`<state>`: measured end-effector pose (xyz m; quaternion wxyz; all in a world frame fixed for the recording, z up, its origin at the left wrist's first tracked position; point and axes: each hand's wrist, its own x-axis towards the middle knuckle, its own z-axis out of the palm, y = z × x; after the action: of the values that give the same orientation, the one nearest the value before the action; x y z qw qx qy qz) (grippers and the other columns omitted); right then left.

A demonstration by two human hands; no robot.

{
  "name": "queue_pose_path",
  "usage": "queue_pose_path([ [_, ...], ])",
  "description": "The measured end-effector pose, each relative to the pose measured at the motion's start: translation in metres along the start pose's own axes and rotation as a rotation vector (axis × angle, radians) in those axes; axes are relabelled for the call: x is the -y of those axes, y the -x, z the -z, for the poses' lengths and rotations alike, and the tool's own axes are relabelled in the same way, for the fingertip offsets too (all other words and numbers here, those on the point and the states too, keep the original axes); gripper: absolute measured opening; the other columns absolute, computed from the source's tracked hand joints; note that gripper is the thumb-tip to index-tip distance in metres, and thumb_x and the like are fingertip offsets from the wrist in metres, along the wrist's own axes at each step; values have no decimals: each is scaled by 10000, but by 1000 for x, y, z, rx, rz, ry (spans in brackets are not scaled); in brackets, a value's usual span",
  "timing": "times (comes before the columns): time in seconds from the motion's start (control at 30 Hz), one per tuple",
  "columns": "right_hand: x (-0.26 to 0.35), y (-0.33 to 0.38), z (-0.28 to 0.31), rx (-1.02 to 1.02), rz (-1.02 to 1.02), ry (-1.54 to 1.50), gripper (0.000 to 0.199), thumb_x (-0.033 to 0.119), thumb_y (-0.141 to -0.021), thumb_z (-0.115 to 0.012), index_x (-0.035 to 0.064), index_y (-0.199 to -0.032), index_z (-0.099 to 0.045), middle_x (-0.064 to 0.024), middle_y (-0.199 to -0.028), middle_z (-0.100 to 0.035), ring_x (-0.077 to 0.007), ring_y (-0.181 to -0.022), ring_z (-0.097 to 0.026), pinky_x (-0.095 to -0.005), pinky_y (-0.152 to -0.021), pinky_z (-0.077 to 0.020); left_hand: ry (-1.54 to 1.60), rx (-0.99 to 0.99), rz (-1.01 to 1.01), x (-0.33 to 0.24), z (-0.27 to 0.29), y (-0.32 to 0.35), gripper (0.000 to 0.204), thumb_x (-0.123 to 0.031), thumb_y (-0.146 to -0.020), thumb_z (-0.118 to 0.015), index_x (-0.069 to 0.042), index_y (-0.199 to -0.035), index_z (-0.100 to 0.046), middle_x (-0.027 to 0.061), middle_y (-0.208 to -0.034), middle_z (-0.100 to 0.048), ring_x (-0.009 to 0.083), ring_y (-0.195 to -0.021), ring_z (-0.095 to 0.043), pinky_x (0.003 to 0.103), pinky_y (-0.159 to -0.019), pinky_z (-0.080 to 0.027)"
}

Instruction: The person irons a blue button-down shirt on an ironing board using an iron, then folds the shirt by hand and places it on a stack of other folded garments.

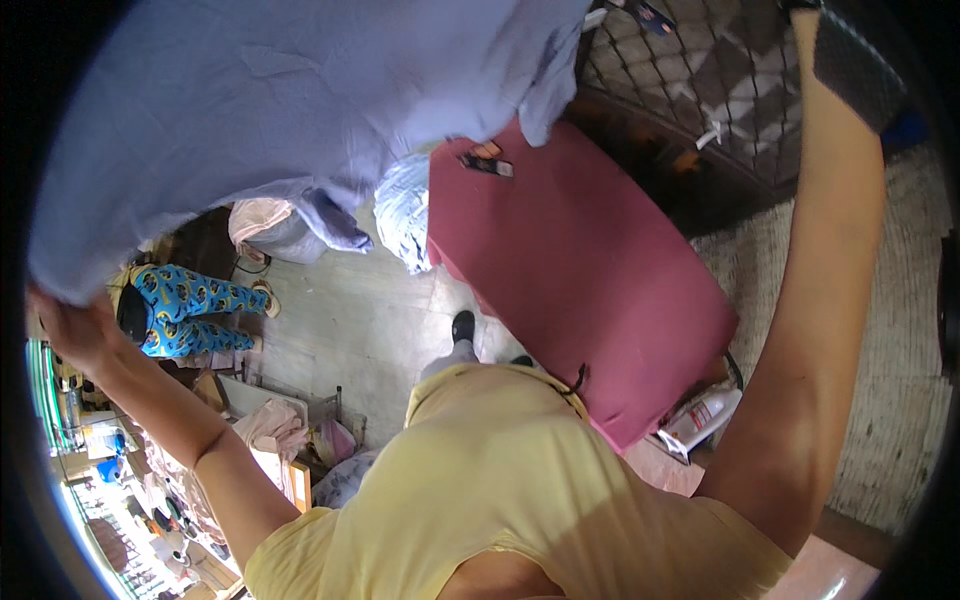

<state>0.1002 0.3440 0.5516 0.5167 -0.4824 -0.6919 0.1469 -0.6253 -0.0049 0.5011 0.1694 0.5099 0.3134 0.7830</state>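
A large light-blue cloth hangs spread out across the upper left, its lower edge falling in loose folds. My left hand is raised at the far left and grips the cloth's corner, its fingertips partly covered by the fabric. My right arm stretches up along the right side; the hand itself lies beyond the picture's upper edge. Below the cloth stands a padded ironing table with a maroon cover. A small dark object and an orange piece lie on its far end.
A white iron rests at the table's near right end. Bundled pale fabric hangs by the table's left side. Another person in blue patterned trousers stands at the left. A metal lattice gate is at the upper right; cluttered shelves fill the lower left.
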Motion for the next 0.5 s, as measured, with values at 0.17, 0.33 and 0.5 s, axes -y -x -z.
queue_pose_path([
  [0.17, -105, 83, 86, 21, -259, -62, 281, -5, -914, -513, -12, -1162, -646, -109, -1172, -640, -189, -1067, -591, -295, -917, -464, 241, 1215, 601, 34, -191, 181, 293, -260, -719, -819, -24, -688, -649, 84, -616, -551, 239, -560, -535, 364, -512, -357],
  [0.33, -244, 224, 171, -33, -649, -114, 282, -17, -913, -520, 14, -1147, -673, -73, -1156, -661, -145, -1060, -594, -256, -896, -465, 177, 1613, 737, 105, -275, 329, 232, -179, -877, -734, -6, -885, -579, 71, -770, -531, 191, -696, -532, 334, -595, -426],
  [0.5, -358, 396, 166, -357, -859, -96, 281, 9, -923, -482, -21, -1054, -729, -141, -1127, -692, -195, -1062, -632, -290, -944, -472, 316, 1872, 879, 155, -319, 435, 268, -172, -869, -739, 14, -919, -553, 97, -840, -545, 204, -702, -504, 355, -641, -422],
])
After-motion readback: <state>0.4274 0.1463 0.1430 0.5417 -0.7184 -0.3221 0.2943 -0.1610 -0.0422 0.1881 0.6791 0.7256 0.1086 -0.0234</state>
